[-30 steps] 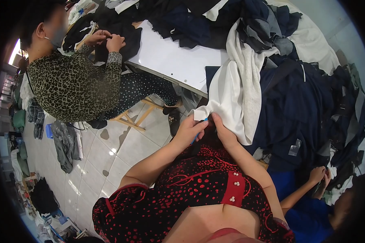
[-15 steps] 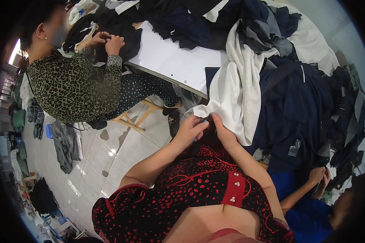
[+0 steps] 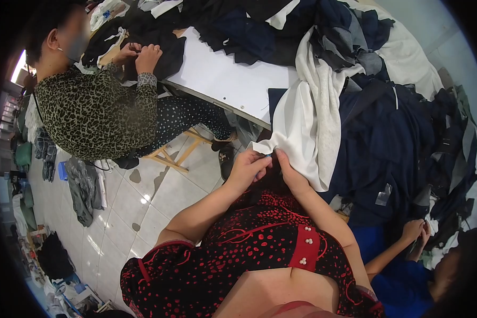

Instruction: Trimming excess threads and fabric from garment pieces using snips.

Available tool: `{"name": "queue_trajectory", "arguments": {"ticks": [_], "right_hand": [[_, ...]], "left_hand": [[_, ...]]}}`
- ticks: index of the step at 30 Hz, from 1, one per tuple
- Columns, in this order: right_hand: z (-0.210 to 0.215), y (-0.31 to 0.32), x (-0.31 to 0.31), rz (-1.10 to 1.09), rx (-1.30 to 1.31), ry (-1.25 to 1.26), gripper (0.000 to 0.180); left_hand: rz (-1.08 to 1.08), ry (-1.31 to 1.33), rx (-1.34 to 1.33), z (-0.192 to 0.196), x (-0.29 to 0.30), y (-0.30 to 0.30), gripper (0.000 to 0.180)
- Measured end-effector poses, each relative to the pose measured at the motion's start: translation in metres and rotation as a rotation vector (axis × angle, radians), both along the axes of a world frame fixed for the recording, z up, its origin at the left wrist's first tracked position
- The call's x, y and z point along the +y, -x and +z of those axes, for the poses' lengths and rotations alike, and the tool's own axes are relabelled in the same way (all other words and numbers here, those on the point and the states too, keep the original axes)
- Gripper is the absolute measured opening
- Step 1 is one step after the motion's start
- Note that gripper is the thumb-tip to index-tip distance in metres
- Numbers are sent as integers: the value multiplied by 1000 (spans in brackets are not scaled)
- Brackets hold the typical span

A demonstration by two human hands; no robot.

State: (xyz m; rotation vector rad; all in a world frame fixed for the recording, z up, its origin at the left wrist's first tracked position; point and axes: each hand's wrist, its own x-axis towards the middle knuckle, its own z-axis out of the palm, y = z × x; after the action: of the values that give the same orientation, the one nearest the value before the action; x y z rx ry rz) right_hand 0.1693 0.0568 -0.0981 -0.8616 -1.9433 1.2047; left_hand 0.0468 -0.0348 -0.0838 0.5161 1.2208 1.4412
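Your grip: left hand (image 3: pixel 246 170) and right hand (image 3: pixel 293 176) pinching edge of white cloth (image 3: pixel 302 116), off right end of table's (image 3: pixel 228 79) near edge. Work seems underway; bulk draped loose; amount left, cannot tell.

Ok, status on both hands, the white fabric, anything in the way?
Left hand pinching white fabric edge, blue tool mostly hidden in its grip. Right hand gripping same fabric. Navy cloth heaped along the fabric's right side; hands unobstructed.
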Motion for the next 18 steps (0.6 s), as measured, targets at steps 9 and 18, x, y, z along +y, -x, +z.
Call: {"name": "queue_trajectory", "arguments": {"ticks": [9,18], "right_hand": [[-6,-4,1,3,-29,-11,33],[-4,-5,0,-4,-40,-37,36]], "left_hand": [[-11,-9,21,2,3,-3,26],[-1,-20,-84,2,2,-4,21]]}}
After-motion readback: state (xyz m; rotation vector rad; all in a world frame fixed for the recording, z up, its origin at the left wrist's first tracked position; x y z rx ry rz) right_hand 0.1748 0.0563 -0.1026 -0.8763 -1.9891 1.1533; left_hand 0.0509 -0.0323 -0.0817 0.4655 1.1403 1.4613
